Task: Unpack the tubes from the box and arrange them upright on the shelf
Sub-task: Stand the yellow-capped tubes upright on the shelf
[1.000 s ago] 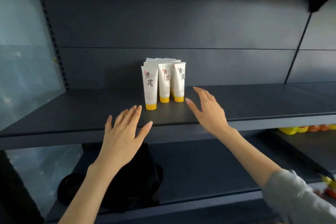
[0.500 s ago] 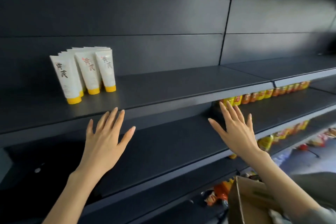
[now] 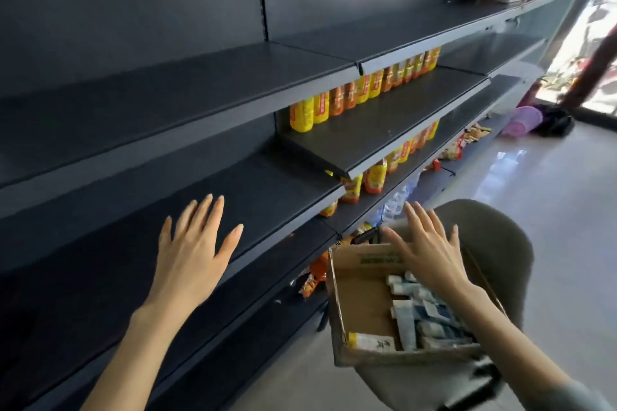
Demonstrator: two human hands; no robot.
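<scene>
**Empty hands, tubes in the box**

Head view: my left hand (image 3: 192, 257) hovers flat, fingers spread, before the dark shelf (image 3: 267, 197). My right hand (image 3: 430, 253), also spread, holds nothing above the cardboard box (image 3: 360, 300), where the tubes (image 3: 424, 314) lie flat.

The open cardboard box (image 3: 362, 304) sits low beside the dark grey shelf (image 3: 173, 100). White and pale-blue tubes (image 3: 430, 320) lie flat inside, piled mostly along its right side.
</scene>
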